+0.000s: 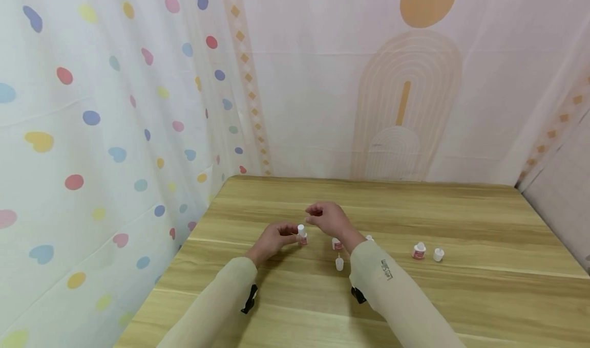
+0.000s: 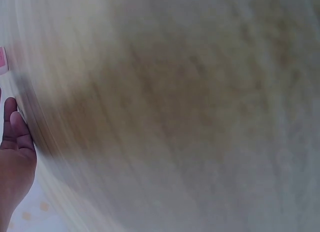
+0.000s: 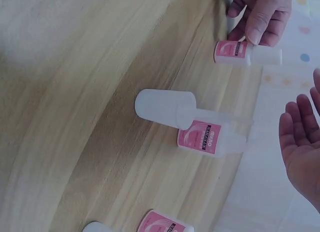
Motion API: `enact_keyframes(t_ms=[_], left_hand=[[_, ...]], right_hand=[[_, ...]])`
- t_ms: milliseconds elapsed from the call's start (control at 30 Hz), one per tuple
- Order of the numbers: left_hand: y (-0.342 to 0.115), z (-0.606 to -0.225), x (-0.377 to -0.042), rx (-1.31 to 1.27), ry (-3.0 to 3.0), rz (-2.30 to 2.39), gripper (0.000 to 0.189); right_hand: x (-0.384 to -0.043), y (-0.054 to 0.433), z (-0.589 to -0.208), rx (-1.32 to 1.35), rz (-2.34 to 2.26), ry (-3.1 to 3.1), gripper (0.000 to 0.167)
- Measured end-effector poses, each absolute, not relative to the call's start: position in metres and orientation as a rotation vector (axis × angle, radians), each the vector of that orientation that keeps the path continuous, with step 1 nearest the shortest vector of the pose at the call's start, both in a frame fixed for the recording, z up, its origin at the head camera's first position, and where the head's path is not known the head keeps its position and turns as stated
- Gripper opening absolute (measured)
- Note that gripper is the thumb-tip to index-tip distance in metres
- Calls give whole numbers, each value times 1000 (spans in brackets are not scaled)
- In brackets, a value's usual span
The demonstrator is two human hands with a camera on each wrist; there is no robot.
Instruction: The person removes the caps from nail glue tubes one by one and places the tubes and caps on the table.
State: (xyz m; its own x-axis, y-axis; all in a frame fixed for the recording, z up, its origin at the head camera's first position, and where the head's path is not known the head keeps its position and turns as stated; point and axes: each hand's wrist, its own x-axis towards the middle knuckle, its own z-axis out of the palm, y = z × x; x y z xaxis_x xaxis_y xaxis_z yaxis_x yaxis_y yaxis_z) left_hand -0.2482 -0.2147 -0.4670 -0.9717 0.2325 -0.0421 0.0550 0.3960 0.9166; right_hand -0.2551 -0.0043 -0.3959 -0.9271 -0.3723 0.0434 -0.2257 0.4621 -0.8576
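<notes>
In the head view my left hand [image 1: 275,241] pinches a small nail glue bottle [image 1: 302,239] with a pink label, standing upright with a tall white cap on top. The right wrist view shows the same bottle [image 3: 232,52] between that hand's thumb and fingers. My right hand [image 1: 328,219] hovers just above and right of the bottle, fingers loosely curled, holding nothing. Nearest on its right, a second bottle [image 1: 337,244] has a white top and is partly hidden by my wrist. In front of it stands a loose white cap [image 1: 339,264] with a thin stem pointing up.
Farther right stand another pink-labelled bottle [image 1: 418,252] and a white cap [image 1: 438,255] beside it. A white piece [image 1: 369,238] shows partly behind my right sleeve. The wooden table [image 1: 461,307] meets a patterned curtain [image 1: 313,107] at the back and a dotted one on the left.
</notes>
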Motion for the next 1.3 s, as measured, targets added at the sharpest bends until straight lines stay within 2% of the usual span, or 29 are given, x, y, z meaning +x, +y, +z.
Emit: enact_keyframes(t_ms=[433, 800, 1300], left_hand=[[-213, -470, -248, 292, 2501, 1602, 17], [-214, -472, -247, 321, 2473, 1619, 18], [-213, -471, -246, 309, 2493, 1589, 20]], right_hand=[[-259, -12, -410, -526, -1377, 2506, 31], [-258, -17, -418, -545, -1373, 2530, 8], [-257, -22, -425, -604, -1316, 2621, 7]])
